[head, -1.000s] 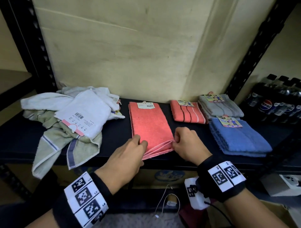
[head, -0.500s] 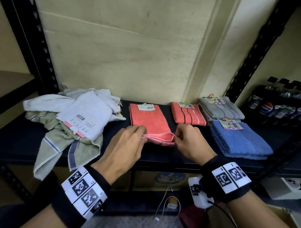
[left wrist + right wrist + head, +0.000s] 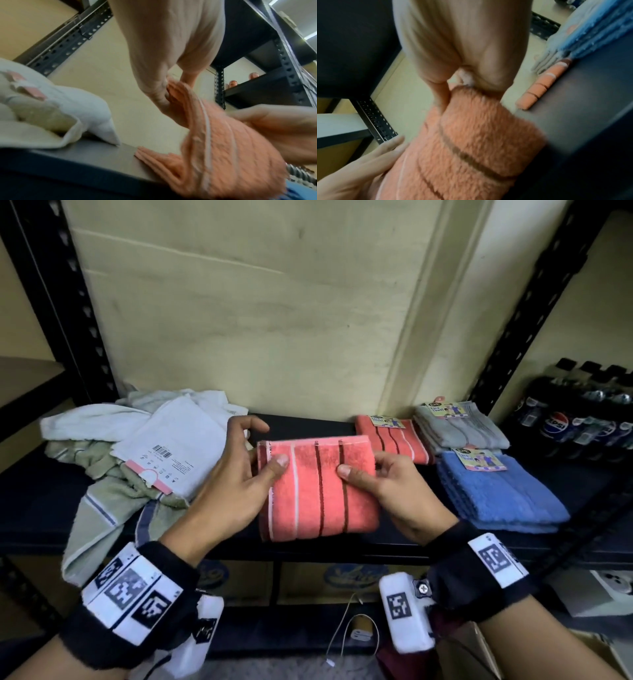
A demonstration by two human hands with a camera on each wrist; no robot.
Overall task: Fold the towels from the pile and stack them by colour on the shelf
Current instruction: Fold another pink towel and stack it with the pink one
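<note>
STEP: final fold | HANDS: left hand point(image 3: 239, 484) and right hand point(image 3: 387, 487) pinch coral towel point(image 3: 318, 491) edges | NEXT: towel to be laid on folded coral towel point(image 3: 394, 440), just right of it.

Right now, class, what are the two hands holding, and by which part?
Both hold the folded coral towel. The left hand pinches its left edge, thumb on top; the right hand pinches its right edge, thumb on top.

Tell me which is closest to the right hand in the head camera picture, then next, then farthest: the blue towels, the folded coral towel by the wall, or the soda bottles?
From the right hand:
1. Folded coral towel, just behind it by the wall.
2. Blue towels, off to its right on the shelf.
3. Soda bottles, far right, beyond the shelf post.
</note>
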